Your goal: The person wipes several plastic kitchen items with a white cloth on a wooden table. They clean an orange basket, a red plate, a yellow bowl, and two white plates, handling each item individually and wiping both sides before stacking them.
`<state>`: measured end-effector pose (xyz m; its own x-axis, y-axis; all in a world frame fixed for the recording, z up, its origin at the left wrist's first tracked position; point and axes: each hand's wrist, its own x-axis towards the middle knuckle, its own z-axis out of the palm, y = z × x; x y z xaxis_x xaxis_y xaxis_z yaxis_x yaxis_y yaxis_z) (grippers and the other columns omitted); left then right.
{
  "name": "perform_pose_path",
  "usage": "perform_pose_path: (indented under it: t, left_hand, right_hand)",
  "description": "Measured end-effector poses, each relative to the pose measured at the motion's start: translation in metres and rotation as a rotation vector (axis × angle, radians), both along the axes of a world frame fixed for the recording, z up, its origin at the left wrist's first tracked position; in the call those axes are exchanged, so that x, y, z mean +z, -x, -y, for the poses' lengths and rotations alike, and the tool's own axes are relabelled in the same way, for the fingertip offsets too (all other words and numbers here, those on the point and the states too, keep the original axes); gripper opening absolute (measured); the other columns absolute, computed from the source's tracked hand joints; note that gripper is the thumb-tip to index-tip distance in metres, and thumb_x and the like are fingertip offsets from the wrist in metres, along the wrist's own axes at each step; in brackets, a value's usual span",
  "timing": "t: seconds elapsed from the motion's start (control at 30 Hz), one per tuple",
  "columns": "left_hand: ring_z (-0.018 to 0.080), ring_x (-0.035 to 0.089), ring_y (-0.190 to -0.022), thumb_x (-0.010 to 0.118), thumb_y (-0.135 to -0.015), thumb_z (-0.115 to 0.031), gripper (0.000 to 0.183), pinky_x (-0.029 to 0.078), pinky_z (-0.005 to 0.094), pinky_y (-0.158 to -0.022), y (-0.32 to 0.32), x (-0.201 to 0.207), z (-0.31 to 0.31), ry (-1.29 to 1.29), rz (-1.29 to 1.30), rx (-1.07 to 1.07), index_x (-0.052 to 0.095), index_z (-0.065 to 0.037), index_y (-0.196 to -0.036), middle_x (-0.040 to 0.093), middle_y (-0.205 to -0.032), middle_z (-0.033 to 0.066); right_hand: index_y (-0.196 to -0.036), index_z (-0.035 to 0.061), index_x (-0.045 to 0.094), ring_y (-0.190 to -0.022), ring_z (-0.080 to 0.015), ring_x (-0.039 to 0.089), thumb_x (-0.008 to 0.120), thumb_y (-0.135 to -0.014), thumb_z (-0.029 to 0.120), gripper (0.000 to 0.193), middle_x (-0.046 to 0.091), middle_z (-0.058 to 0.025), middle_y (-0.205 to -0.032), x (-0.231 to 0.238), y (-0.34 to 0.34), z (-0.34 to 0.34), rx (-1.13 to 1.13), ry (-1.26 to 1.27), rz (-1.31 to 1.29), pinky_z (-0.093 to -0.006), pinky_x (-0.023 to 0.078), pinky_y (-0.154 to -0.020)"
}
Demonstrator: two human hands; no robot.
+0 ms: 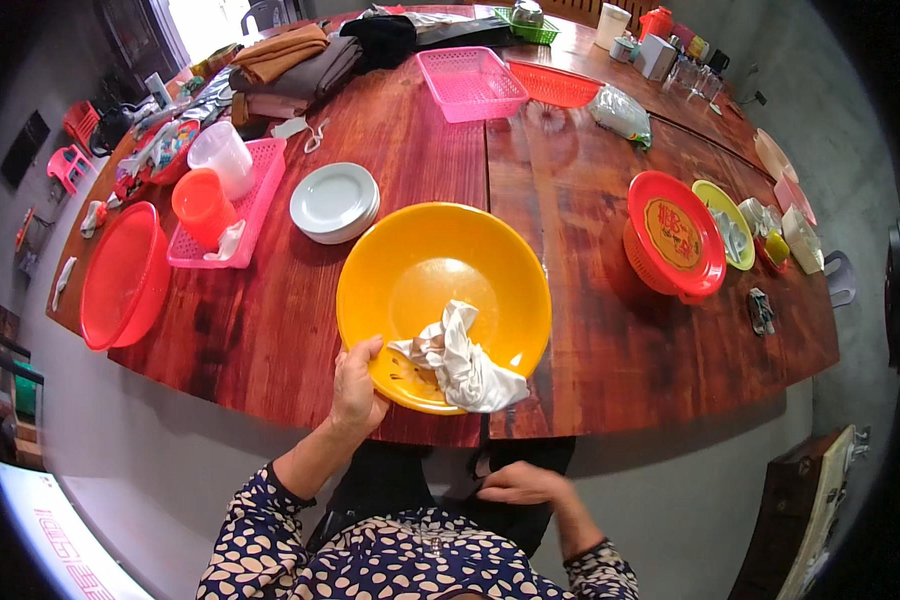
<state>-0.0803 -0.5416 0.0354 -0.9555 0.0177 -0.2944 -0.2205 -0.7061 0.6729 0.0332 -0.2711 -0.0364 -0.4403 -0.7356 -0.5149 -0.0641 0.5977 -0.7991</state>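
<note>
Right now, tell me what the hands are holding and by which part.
The left hand holds the yellow basin by its near-left rim. The right hand, apart from the basin, appears to hold nothing.

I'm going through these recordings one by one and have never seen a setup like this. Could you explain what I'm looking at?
There is no robot here: a person works with two bare hands. The single picture comes from a wide fisheye camera worn on the head, looking down, so straight edges bend and picture left is the person's left.

The left hand grips the rim of a yellow basin at the near edge of a reddish-brown table. A bunched white cloth lies in it, partly over the near rim. The right hand is low, near the lap; I see nothing held in it.

Around the basin are stacked white plates, a red basin at far left and a pink basket further back.
</note>
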Motion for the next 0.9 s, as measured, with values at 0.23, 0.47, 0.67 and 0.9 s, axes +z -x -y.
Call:
perform_pose_path:
  t: [0.23,0.47,0.67,0.9]
  left_hand:
    - [0.0246,0.063,-0.101,0.044,-0.093,-0.011,0.030,0.049,0.0402,-0.093,-0.021,0.009,-0.003,0.007,-0.079,0.058,0.050,0.002,-0.118,0.061,-0.113,0.0143]
    - [0.0237,0.063,-0.099,0.047,-0.092,-0.013,0.030,0.051,0.0373,-0.089,-0.031,0.009,0.006,0.098,-0.016,0.099,0.053,0.002,-0.117,0.062,-0.111,0.0134]
    - [0.0246,0.063,-0.101,0.045,-0.094,-0.013,0.032,0.051,0.0377,-0.091,-0.032,0.013,0.023,0.098,0.004,0.047,0.051,0.003,-0.120,0.061,-0.113,0.0139]
    - [0.0224,0.060,-0.107,0.039,-0.101,-0.025,0.037,0.049,0.0376,-0.094,-0.039,0.019,0.026,0.119,-0.004,0.044,0.047,-0.002,-0.128,0.058,-0.123,0.0112]
  right_hand:
    - [-0.121,0.0073,0.059,-0.095,-0.0279,0.055,0.077,-0.069,0.012,0.056,0.052,-0.0157,-0.118,0.141,0.034,0.033,-0.800,0.226,-1.200,-0.0375,0.048,-0.081]
    - [-0.118,0.0152,0.061,-0.086,-0.0275,0.057,0.073,-0.074,0.014,0.046,0.052,-0.0147,-0.112,0.106,0.069,0.103,-0.594,-0.054,-1.223,-0.0365,0.051,-0.069]
    - [-0.113,0.0130,0.059,-0.087,-0.0325,0.058,0.068,-0.077,0.012,0.037,0.054,-0.0166,-0.115,0.106,0.109,0.115,-0.724,-0.078,-1.283,-0.0400,0.052,-0.068]
    - [-0.117,0.0099,0.059,-0.098,-0.0363,0.062,0.068,-0.079,0.010,0.039,0.054,-0.0192,-0.120,0.113,0.100,0.152,-0.427,0.266,-1.052,-0.0397,0.053,-0.081]
